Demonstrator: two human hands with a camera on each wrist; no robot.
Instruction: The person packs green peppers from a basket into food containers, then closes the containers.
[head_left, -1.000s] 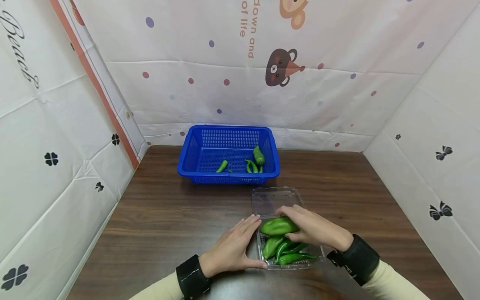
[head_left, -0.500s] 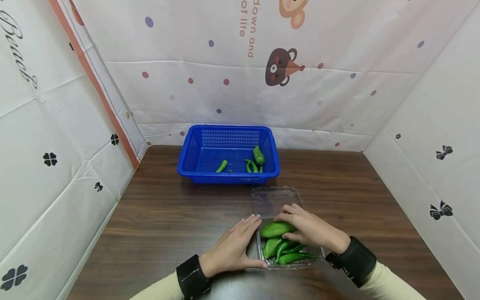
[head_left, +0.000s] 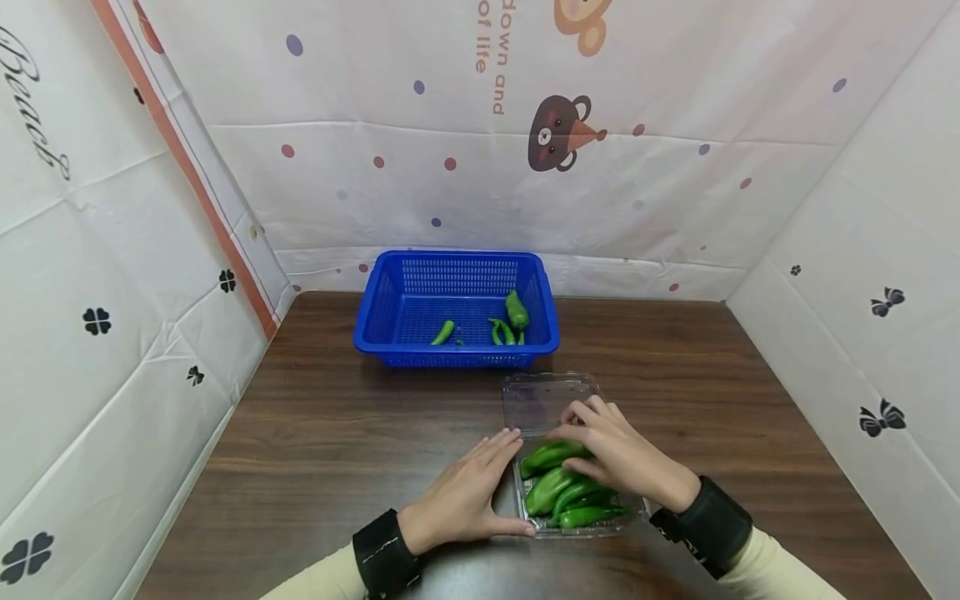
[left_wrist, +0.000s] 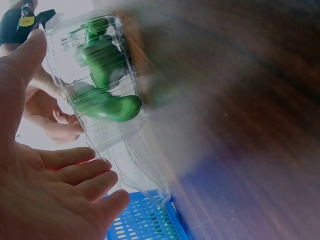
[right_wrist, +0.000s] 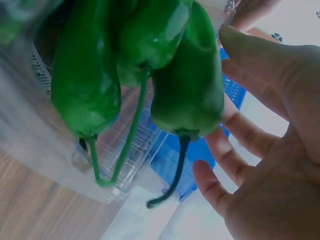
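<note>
The fingers and thumb of our right hand [head_left: 626, 457] straddle the farthest pepper [head_left: 549, 457] in the clear box [head_left: 558, 535]; whether they pinch, we cannot tell; our left hand [head_left: 463, 504], fingers straight, thumb spread, touches the box's side, presumably to steady it; the blue basket [head_left: 456, 351] stands beyond.

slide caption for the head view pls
Left hand beside an open clear box, right hand over green peppers inside it, blue basket beyond
</note>
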